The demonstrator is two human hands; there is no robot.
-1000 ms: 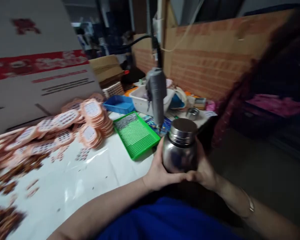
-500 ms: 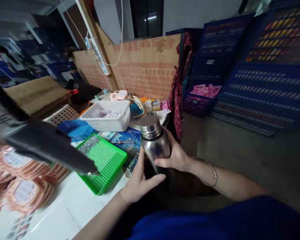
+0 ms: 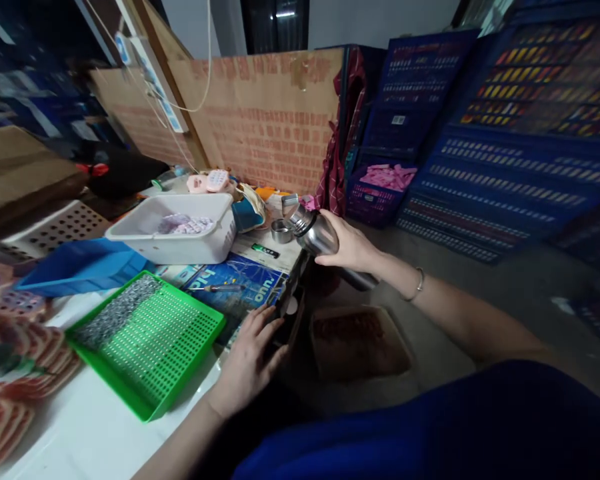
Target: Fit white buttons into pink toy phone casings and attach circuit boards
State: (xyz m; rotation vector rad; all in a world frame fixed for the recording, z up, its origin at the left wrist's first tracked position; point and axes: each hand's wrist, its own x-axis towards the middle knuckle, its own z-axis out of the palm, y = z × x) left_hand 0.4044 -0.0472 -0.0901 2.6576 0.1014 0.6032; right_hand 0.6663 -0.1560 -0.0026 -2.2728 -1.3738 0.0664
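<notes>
My right hand [image 3: 353, 245] is wrapped round a stainless steel bottle [image 3: 319, 236] near its shoulder. The bottle leans left, its neck close to a small steel cup [image 3: 281, 231] on the table; whether the two touch I cannot tell. On the near table edge lies my left hand [image 3: 247, 357], fingers stretched out and holding nothing. Beyond its fingertips, a thin screwdriver-like tool [image 3: 225, 288] rests on blue printed cardboard [image 3: 257, 275]. To its left is a green perforated tray [image 3: 190, 353] with small grey metal pieces [image 3: 123, 310] heaped at its left side.
A white bin [image 3: 195, 248] with pale pieces and a blue tray [image 3: 85, 267] stand behind the green tray. Stacked pink parts [image 3: 27, 360] are at left. On the floor sits a container with brown contents [image 3: 357, 340]. Blue crates [image 3: 460, 200] rise at right.
My left hand has come off the bottle and moved down to the table edge. My right hand has tilted the bottle left toward the cup. The view has shifted, and the dark tool at left is gone.
</notes>
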